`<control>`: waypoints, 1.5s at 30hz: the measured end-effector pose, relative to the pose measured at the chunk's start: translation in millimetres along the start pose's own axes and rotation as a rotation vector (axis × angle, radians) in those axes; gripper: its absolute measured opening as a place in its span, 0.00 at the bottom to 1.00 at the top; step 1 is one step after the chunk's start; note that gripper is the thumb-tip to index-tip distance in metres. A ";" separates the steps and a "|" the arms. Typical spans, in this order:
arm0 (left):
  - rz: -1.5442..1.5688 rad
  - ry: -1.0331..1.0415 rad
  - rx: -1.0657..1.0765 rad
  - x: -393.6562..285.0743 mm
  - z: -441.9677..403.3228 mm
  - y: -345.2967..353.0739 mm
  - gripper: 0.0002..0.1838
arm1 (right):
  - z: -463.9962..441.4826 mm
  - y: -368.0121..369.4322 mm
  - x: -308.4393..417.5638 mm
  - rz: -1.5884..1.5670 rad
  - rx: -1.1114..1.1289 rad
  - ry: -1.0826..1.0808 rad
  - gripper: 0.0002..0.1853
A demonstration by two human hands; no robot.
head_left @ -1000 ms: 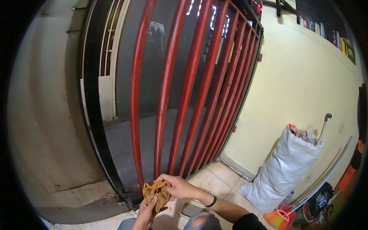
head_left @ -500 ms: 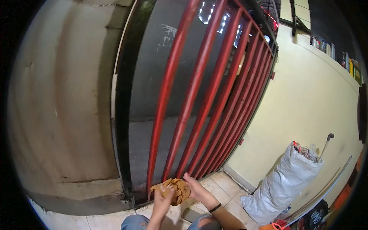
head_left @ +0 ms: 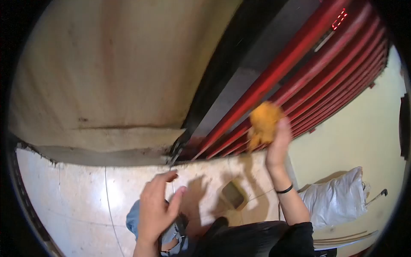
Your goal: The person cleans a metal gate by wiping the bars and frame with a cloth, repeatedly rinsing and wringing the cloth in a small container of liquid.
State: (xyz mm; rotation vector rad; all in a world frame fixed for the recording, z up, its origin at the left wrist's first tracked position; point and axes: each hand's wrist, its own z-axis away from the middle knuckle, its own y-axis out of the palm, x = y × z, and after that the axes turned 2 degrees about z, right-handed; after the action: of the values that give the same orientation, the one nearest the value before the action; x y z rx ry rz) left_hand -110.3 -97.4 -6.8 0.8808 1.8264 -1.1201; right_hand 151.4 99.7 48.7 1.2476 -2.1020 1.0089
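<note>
My right hand (head_left: 279, 143) is raised in front of the red gate bars (head_left: 267, 85), fingers closed on a crumpled orange-brown cloth (head_left: 265, 122). The cloth is blurred, and one end hangs down below the hand. Lower and to the left, my left hand (head_left: 160, 205) hovers over the tiled floor with thumb and fingers apart, holding nothing. On the floor between the hands lies a small rectangular container (head_left: 234, 195) with a yellowish rim and a dark middle; I cannot make out what is in it.
A stained beige panel (head_left: 107, 77) stands at the left of the gate. On the right, a stuffed white sack (head_left: 336, 199) leans by the pale wall (head_left: 346, 141), with a hooked stick (head_left: 379, 195) beside it. Long thin strips (head_left: 346, 240) lie below the sack.
The view has tilted down and turned. Both hands were together on the cloth; now my left hand has let go and moved away, while my right hand has lifted the cloth up toward the bars.
</note>
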 end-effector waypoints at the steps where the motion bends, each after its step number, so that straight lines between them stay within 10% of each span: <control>1: -0.055 -0.044 -0.029 7.0 4.1 -5.4 0.20 | -1.9 7.3 8.6 0.076 -0.117 -0.087 0.25; 4: -0.044 -0.199 -0.102 8.7 7.5 -14.6 0.21 | 12.3 36.4 13.3 -0.064 -0.212 -0.025 0.27; 12: -0.388 -0.326 -0.164 -19.9 38.2 -19.5 0.30 | 231.7 217.6 -247.5 0.088 -0.072 0.066 0.25; 16: -0.581 -0.345 -0.135 -12.9 56.5 -38.5 0.28 | 210.8 198.2 -224.0 0.093 0.179 0.477 0.21; 19: -0.700 -0.373 -0.191 -13.7 57.8 -36.8 0.27 | 168.0 202.7 -199.9 -0.007 -0.205 0.086 0.24; 27: -0.645 -0.361 -0.330 -19.3 49.6 -18.6 0.23 | 231.3 212.2 -257.9 0.198 0.090 0.382 0.26; 37: -0.580 -0.267 -0.167 -15.5 63.0 -32.7 0.23 | 294.3 171.1 -207.4 0.006 -0.211 0.634 0.18; 39: -0.575 -0.254 -0.138 -12.5 64.3 -34.6 0.24 | 301.0 178.9 -198.0 -0.077 -0.148 0.649 0.18; 43: -0.627 -0.231 -0.122 -12.8 58.9 -25.5 0.26 | 255.0 203.3 -192.2 0.406 0.312 -0.337 0.18; 45: -0.599 -0.243 -0.119 -7.6 55.3 -23.1 0.26 | 238.9 221.0 -221.5 0.722 0.834 -0.081 0.18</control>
State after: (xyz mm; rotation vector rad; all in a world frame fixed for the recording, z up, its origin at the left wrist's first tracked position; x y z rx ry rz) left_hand -111.8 -157.8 -7.6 0.1054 1.9744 -1.3860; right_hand 47.7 93.8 -331.1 0.8104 -2.3145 2.3532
